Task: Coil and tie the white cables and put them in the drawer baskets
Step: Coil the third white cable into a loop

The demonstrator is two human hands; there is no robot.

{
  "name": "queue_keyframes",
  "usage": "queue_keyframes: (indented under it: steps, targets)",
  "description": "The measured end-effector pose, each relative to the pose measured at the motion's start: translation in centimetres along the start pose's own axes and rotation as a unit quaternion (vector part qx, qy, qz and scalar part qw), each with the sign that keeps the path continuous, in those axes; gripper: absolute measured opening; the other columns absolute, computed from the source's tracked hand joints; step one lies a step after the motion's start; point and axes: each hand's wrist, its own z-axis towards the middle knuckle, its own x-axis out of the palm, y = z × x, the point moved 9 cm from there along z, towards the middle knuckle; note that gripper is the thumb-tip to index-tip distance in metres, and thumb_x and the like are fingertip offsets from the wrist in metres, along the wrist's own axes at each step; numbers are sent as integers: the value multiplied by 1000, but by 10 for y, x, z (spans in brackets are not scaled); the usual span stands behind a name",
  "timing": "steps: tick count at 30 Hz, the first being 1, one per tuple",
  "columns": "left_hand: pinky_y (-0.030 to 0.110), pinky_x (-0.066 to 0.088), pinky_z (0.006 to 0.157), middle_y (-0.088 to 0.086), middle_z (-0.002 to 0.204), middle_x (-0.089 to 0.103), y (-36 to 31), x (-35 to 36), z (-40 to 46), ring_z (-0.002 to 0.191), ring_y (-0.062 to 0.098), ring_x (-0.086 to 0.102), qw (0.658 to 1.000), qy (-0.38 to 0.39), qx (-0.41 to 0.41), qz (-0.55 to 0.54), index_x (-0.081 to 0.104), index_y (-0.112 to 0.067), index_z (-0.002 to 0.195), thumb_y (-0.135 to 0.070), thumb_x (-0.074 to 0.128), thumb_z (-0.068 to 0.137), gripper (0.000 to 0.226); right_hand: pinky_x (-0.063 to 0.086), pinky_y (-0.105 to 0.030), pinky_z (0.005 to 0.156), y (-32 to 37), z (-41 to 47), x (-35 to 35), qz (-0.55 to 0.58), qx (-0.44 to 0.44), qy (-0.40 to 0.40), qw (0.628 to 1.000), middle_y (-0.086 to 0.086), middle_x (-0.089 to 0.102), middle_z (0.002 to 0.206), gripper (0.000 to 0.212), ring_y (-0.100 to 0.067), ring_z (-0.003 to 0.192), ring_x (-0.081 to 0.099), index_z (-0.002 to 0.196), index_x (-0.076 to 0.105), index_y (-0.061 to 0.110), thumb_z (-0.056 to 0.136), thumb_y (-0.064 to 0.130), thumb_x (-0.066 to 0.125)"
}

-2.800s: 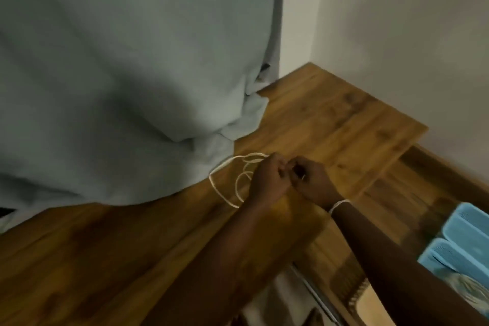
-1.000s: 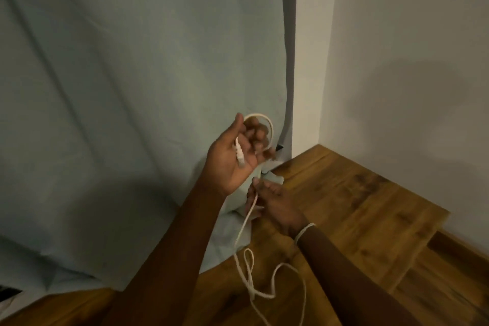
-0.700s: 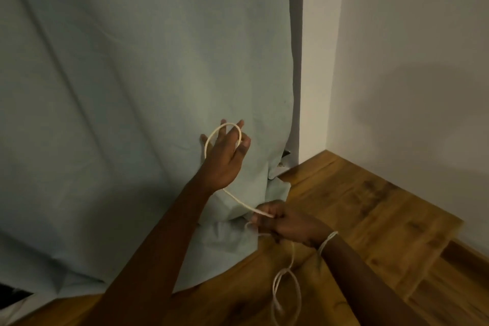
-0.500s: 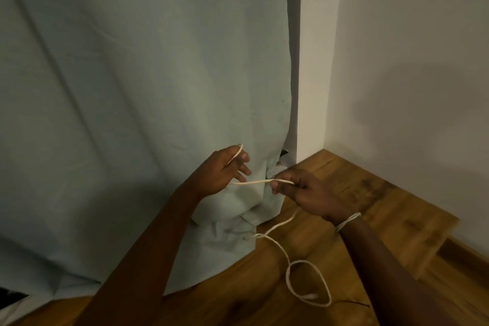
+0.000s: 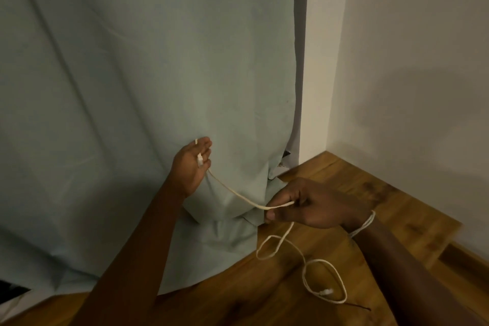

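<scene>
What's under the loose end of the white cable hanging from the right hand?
The white cable trails down from the right hand onto the bare wooden tabletop, its loops and connector lying there. The forearm hides the surface further right.

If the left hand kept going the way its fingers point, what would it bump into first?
Most likely the curtain. The left hand, holding one end of the cable, points up and away toward the cloth right behind it. How close is unclear.

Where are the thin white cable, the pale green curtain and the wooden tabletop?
Thin white cable point(image 5: 232, 191), head view: span between the hands.
Pale green curtain point(image 5: 148, 61), head view: hanging cloth.
Wooden tabletop point(image 5: 391, 201), head view: bare surface.
</scene>
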Motion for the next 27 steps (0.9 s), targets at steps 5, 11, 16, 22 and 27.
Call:
queue_keyframes:
  steps: [5, 11, 16, 22, 27]
  targets:
    - [21, 44, 103, 6, 121, 62, 4, 24, -23, 117, 19, 58, 888, 94, 144, 426, 61, -6, 122, -11, 47, 102, 25, 55, -20, 75, 19, 17, -25, -46, -30, -47, 997, 19, 76, 93, 18, -2, 83, 71, 106, 77, 6, 94, 13, 67]
    - [20, 46, 48, -4, 48, 60, 23, 63, -77, 39, 8, 54, 904, 259, -11, 341, 65, -13, 103, -36, 29, 105, 43, 59, -42, 79, 18, 29, -100, -79, -42, -264, 960, 3, 76, 92, 15, -14, 84, 71, 99, 78, 12, 95, 20, 66]
    - [41, 21, 121, 1, 45, 59, -2, 106, -128, 38, 11, 54, 901, 427, -48, -64, 60, 7, 109, -36, 39, 103, 49, 57, -38, 76, -35, 38, -95, -20, 11, -317, 948, 6, 75, 89, 18, -9, 84, 70, 98, 77, 12, 97, 23, 62]
    - [65, 12, 115, 19, 152, 38, -41, 129, -117, 124, 36, 57, 903, 404, 18, -148, 64, -6, 104, -31, 26, 103, 45, 45, -20, 55, -56, 58, 13, 105, 77, -192, 973, 11, 58, 60, 27, -1, 53, 52, 91, 68, 20, 105, 23, 46]
    - [25, 44, 81, -21, 121, 63, -62, 93, -79, 94, 3, 62, 930, 200, 211, 223, 58, -13, 126, -25, 44, 99, 33, 47, -24, 57, -68, 49, 70, 101, 113, -32, 988, 6, 61, 67, 18, -11, 57, 55, 92, 67, 12, 100, 19, 53]
